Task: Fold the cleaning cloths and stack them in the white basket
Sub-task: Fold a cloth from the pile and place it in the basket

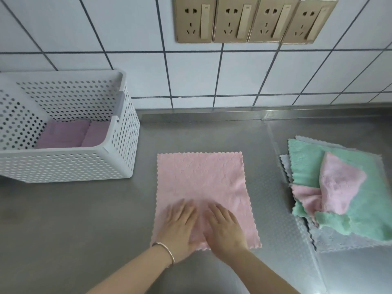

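Near the front edge of the steel counter (84, 219), a pink cloth (201, 183) lies spread flat and unfolded. Both hands rest palm-down on its near half, side by side: left hand (180, 221) and right hand (224, 225), fingers straight and close together, neither grip closed on anything. At the counter's left end, against the tiled wall, stands the white basket (70, 166), with folded purple cloths (67, 134) lying in its bottom. Toward the right edge sits a loose pile of unfolded cloths (339, 198), green, pink and grey, its layers askew. Judged risks: flat palms may drag the pink cloth across the smooth steel rather than smooth it, skewing the edges, so the fold comes out uneven and stacks poorly. A careless pull from the pile could also bring several cloths along together.
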### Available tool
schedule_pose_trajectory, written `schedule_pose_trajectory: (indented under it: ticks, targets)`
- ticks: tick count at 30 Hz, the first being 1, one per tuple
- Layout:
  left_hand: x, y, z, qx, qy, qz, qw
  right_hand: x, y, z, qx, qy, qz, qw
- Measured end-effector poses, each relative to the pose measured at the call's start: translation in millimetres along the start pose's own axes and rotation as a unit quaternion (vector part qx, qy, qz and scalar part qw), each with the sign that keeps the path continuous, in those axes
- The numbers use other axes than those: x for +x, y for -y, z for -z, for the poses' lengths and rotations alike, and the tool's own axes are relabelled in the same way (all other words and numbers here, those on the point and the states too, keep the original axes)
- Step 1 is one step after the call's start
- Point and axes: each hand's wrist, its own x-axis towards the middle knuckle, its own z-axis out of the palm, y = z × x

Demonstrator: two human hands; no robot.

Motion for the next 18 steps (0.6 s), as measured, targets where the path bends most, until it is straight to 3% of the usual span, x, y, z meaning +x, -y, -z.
schedule_pose_trajectory:
  ticks: [3, 6, 11, 15, 18]
  targets:
    - [-22, 0, -16, -0.004, -0.009, -0.011, 1.000, -33, -8, -12, -0.008, -0.001, 0.034, 0.999]
    - [-38, 4, -21, -0.055, -0.068, -0.021, 0.996, -52, -14, -14, 0.008, -0.017, 0.044, 0.999]
    - [-51, 20, -17, -0.103, -0.066, -0.027, 0.992, -58, -34, 2, -0.004, -0.053, -0.007, 0.999]
    - [-61, 38, -11, -0.186, -0.121, 0.044, 0.974, -57, -61, 7, 0.083, -0.081, -0.103, 0.988]
    - [-68, 42, 12, -0.309, -0.121, 0.142, 0.932, -56, -71, 27, 0.203, -0.092, -0.191, 0.956]
